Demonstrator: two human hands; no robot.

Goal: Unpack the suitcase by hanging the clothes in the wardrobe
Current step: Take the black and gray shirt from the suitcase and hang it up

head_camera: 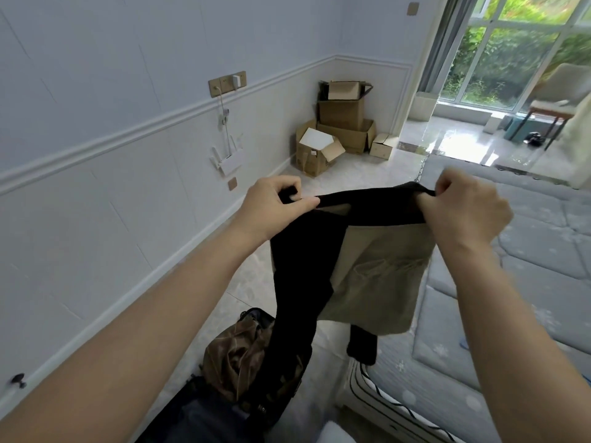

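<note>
Hands hold a garment up at chest height over the floor beside a bed. The left hand (275,203) pinches one top corner of the black-and-khaki garment (348,251) between thumb and curled fingers, and the right hand (467,209) grips the other top corner, fingers folded round the cloth. Between them the top edge of the fabric is stretched nearly level. A black part hangs down on the left side, a khaki panel on the right, and a black strip dangles below the panel, near the edge of the mattress (527,282). The long black part reaches down to the open suitcase (224,407) on the floor, where a brown patterned piece of clothing (233,356) lies bunched on top. The mattress, grey and quilted, lies to the right of the suitcase. In the far corner stand several cardboard boxes (339,123), some open. A white router (228,159) hangs on the wall to the left, with a cable running up to a socket panel (227,83). A large window (511,49) shows greenery at the upper right.
</note>
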